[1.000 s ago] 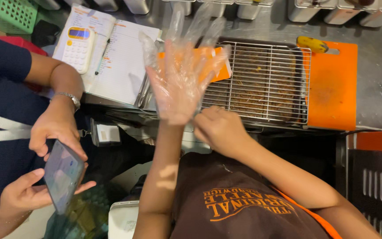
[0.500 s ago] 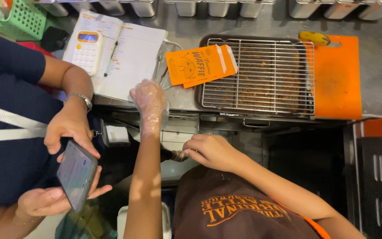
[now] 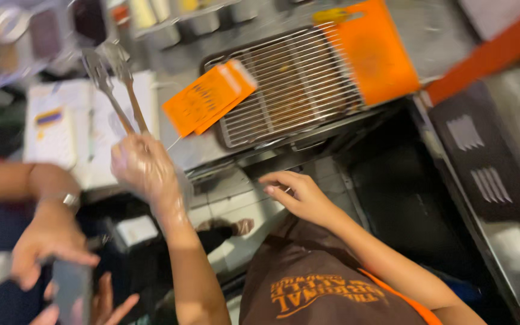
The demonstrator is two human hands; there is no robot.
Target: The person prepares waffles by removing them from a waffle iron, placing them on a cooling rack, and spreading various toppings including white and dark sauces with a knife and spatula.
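Note:
My left hand [image 3: 144,167], covered by a clear plastic glove, grips a pair of metal tongs [image 3: 114,85] that point up and away over the counter. My right hand [image 3: 299,195] is bare, holds nothing, and hovers with fingers apart below the counter's edge, above my brown apron [image 3: 326,289]. Beyond the hands lies a wire rack on a tray [image 3: 299,81], with orange paper sleeves [image 3: 209,98] lying on its left corner.
An orange cutting board [image 3: 371,51] lies right of the rack. An open notebook with a calculator [image 3: 52,135] is at the left. Another person's hands [image 3: 46,241] hold a phone [image 3: 70,292] at the lower left. Metal containers [image 3: 151,18] line the back.
My gloved left hand has taken hold of the tongs and lifted them. My right hand came off the left wrist and opened. The view swung and tilted.

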